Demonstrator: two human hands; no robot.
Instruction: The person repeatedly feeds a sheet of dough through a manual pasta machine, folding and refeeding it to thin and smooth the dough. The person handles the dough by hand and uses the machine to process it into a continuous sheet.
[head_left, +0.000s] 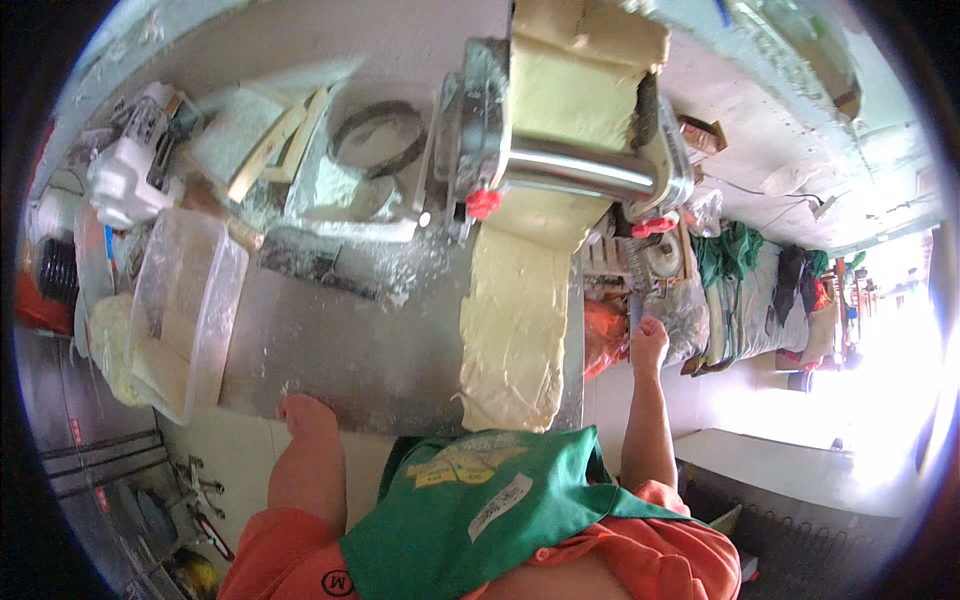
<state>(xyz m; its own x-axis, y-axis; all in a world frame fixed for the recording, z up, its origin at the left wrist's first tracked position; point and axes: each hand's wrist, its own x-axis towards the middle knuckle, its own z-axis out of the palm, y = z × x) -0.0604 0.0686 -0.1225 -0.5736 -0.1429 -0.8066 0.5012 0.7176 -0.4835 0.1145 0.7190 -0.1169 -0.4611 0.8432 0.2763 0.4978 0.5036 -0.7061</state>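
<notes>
A wide sheet of pale dough (517, 322) runs down from the steel rollers (577, 171) of a dough sheeter (484, 112) onto the steel table (360, 352). More folded dough (574, 90) lies above the rollers. Near the table's front edge is my left hand (309, 416), fingers curled; whether it holds anything is unclear. Right of the table, my right hand (649, 346) is closed around the lower end of a narrow flat metal strip (636, 309), whose upper end is hard to make out among the things behind it.
Left on the table stands a clear plastic bin (180, 315), with pale dough (112, 349) beside it. A floury tub (352, 202) holds a round sieve (379, 139). A white machine (127, 180) stands at far left. An orange plastic bag (604, 337) hangs right of the table edge.
</notes>
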